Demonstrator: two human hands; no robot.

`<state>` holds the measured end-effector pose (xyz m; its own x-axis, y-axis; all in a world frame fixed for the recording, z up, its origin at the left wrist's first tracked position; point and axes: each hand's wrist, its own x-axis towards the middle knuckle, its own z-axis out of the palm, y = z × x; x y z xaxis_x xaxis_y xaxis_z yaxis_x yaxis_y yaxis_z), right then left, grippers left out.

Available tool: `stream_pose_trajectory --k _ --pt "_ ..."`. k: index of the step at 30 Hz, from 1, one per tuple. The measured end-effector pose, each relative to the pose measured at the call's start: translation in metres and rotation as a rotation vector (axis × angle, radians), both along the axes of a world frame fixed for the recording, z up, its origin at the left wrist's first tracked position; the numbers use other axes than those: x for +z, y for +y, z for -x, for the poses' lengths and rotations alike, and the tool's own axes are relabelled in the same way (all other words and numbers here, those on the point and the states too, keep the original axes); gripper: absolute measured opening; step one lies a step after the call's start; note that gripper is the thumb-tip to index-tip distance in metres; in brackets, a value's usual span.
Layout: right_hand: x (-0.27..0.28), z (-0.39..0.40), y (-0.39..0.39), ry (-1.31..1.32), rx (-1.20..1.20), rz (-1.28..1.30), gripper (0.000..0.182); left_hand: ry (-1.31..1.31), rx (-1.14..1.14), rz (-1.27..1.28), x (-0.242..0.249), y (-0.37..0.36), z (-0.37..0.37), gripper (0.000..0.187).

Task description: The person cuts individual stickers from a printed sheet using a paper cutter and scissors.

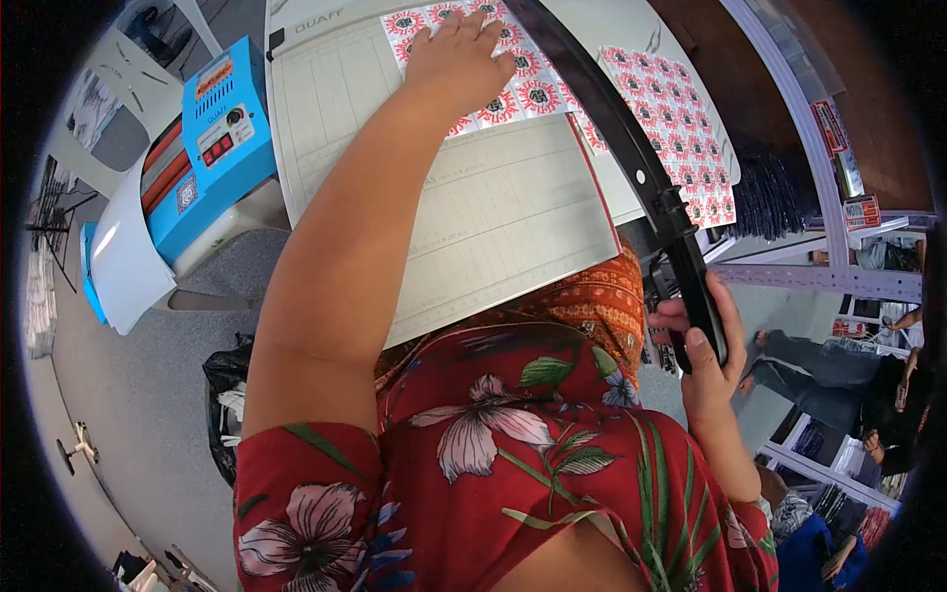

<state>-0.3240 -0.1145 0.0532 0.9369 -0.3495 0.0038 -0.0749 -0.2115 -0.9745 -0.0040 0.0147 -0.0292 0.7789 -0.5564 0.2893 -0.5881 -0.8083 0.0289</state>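
head view: my right hand [705,340] grips the cutter handle [691,286]; my left hand [459,59], open, presses the sticker sheet [523,94] left of the blade [592,109].

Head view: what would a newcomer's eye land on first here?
Probably the long black cutter arm, raised on a slant across the cutter board, with the right hand gripping its handle at the near end. Next, the left hand pressing flat on a sheet of red round stickers at the top of the board. To the left sits a bright blue machine.
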Motion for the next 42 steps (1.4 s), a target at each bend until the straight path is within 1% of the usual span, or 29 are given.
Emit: stream_pose_trajectory --k 4,5,7,9,10,11,13,20,23,26,29,35,42 --pt "-0.007 0.001 -0.001 -0.05 0.019 -0.009 0.05 -0.011 0.006 0.006 0.006 0.001 0.003 0.049" --pt "-0.009 0.001 -0.002 -0.059 0.025 -0.009 0.05 0.085 -0.007 0.037 0.009 0.001 0.004 0.05" --pt "-0.013 0.002 -0.003 -0.079 0.018 0.007 0.049 0.276 -0.035 0.097 0.038 0.005 0.017 0.053" --pt "-0.018 0.003 -0.005 -0.102 0.013 0.03 0.049 0.045 0.001 0.025 0.005 -0.001 0.001 0.052" --pt "-0.022 0.004 -0.006 -0.115 0.011 0.045 0.049 -0.07 0.019 -0.01 0.004 -0.002 0.002 0.052" --pt "-0.024 0.004 -0.007 -0.127 0.009 0.06 0.049 0.05 0.01 0.01 0.004 -0.002 0.0 0.052" --pt "-0.025 0.004 -0.008 -0.131 0.009 0.056 0.049 0.292 -0.006 0.049 0.037 0.002 0.013 0.052" --pt "-0.031 0.009 -0.01 -0.065 -0.034 0.028 0.047 0.276 -0.001 0.043 0.033 0.001 0.011 0.052" --pt "-0.031 0.01 -0.011 -0.032 -0.07 0.125 0.047 0.263 -0.009 0.05 0.038 0.002 0.016 0.052" --pt "-0.037 0.01 -0.013 -0.065 -0.082 0.211 0.047 0.245 -0.018 0.054 0.039 0.004 0.018 0.052" --pt "-0.039 0.01 -0.012 -0.067 -0.076 0.15 0.048 0.253 -0.003 0.032 0.033 0.001 0.011 0.052" --pt "-0.041 0.01 -0.011 -0.069 -0.091 0.116 0.046 0.226 -0.015 0.053 0.028 0.002 0.01 0.051" --pt "-0.05 0.013 -0.015 -0.074 -0.084 0.159 0.046 0.242 -0.01 0.063 0.031 0.002 0.011 0.051"
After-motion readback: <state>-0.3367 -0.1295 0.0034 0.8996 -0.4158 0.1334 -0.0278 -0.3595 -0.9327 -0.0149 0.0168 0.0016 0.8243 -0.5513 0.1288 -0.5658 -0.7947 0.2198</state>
